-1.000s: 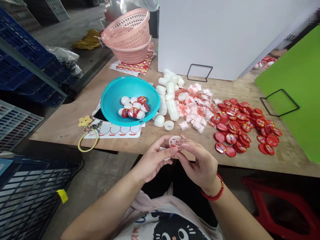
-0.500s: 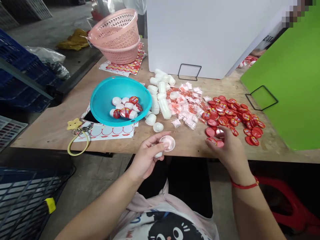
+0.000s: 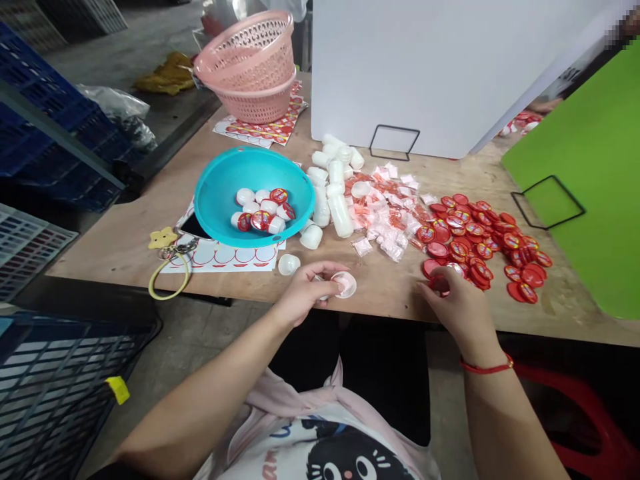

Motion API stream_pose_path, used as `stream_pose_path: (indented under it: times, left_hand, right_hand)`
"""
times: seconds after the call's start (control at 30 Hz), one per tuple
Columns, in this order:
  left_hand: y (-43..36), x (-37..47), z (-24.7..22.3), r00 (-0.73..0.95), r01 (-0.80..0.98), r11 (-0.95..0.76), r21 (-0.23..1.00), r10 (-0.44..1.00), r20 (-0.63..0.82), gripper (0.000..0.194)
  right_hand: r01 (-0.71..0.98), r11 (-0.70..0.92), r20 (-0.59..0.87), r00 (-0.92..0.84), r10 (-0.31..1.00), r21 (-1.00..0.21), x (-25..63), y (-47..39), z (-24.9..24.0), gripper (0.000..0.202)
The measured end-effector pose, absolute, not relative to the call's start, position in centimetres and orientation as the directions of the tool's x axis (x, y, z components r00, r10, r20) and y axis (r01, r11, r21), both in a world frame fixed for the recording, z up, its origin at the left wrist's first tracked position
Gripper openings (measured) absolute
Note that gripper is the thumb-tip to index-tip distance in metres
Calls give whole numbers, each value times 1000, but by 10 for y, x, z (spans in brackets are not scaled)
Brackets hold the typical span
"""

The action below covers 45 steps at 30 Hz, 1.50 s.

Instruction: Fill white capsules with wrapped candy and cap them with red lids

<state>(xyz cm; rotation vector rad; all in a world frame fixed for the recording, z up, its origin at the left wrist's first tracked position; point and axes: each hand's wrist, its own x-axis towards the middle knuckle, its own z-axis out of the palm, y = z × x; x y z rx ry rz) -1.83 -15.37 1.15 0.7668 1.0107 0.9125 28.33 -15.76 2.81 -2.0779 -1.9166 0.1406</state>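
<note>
My left hand (image 3: 300,293) is closed on a small white plastic cup (image 3: 351,291), its open mouth tilted toward me. A pale pink packet (image 3: 345,285) sits inside, under my thumb. Another bit of white shows between the fingers, mostly hidden. At the near edge of a pile of red printed round lids (image 3: 473,233), my right hand (image 3: 463,303) curls its thumb and fingers around a red lid (image 3: 443,285), largely covered by the hand. One loose white cup (image 3: 289,265) lies left of my left hand.
A turquoise bowl (image 3: 205,213) holds several red-and-white capsules. Behind my hands lie stacked white cups (image 3: 340,215) and small pink packets (image 3: 387,230). Pink baskets (image 3: 260,103), a keyring with a yellow loop (image 3: 170,293), a white board (image 3: 400,67) and a green board (image 3: 590,173) surround them.
The view has shifted, so the table's things appear further right. The loose white cup has moved left, to beside my left hand. My right hand stays at the red lids.
</note>
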Motion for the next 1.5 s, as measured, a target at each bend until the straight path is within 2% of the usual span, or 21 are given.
stream_pose_path:
  times: [0.1,0.17,0.23,0.27,0.33,0.4,0.47,0.53,0.6,0.73,0.87,0.97,1.1,1.17,1.23,1.3,1.4,1.5]
  left_hand:
    - [-139,-35,15,483,-157,492,856,795,-368,33]
    - [-136,-54,24,691,-38,459,888,654,-308,32]
    - [-146,-84,34,805,37,299,954,557,-206,29]
    - [-156,-102,37,810,53,202,978,565,-160,27]
    - [-182,-140,39,680,70,81,994,725,-107,24]
    - [-207,-174,34,349,59,150,987,923,-161,20]
    - [-222,-198,25,-1,-58,246,967,969,-247,25]
    - [-223,-210,18,-149,-132,308,942,934,-326,30]
    - [-214,-214,16,-150,-157,365,918,910,-387,31]
    - [-200,-214,20,-83,-178,445,877,882,-464,31]
    - [-201,-210,26,-17,-137,467,873,880,-474,33]
    - [-204,-200,29,79,-67,467,882,883,-462,33]
    - [-201,-175,32,153,-21,463,886,877,-455,37]
    - [-194,-160,34,185,18,434,901,884,-430,37]
    - [-184,-144,36,204,35,399,916,895,-397,41]
    - [-173,-129,38,196,18,379,925,906,-375,42]
    - [-157,-108,37,176,18,292,956,940,-291,28]
    - [-146,-93,35,178,76,180,981,965,-191,18]
  right_hand:
    - [966,-84,184,131,974,-244,283,-159,31,21]
    - [946,-45,270,136,953,-321,275,-160,37,25]
    - [887,120,366,59,929,-446,254,-158,44,39]
    - [834,254,402,-42,914,-489,238,-156,47,44]
    - [664,542,403,-371,837,-515,193,-151,51,49]
    - [470,729,294,-699,652,-497,136,-147,51,54]
    - [407,802,170,-838,518,-438,78,-142,48,65]
    - [415,826,72,-877,474,-381,27,-136,44,71]
    - [451,824,-7,-879,477,-343,-9,-129,42,66]
    - [510,789,-94,-854,511,-342,-37,-121,44,34]
    - [562,729,-126,-817,562,-391,-12,-127,50,21]
    - [650,609,-164,-733,660,-454,38,-132,55,14]
    - [777,337,-65,-434,899,-532,108,-114,61,14]
    - [785,211,-62,-302,951,-582,124,-98,63,19]
    - [801,145,-106,-252,962,-581,126,-82,63,27]
    - [856,149,-166,-262,951,-495,119,-73,62,33]
    - [896,222,-197,-315,928,-384,110,-71,58,35]
    - [870,256,-135,-339,931,-421,113,-77,53,42]
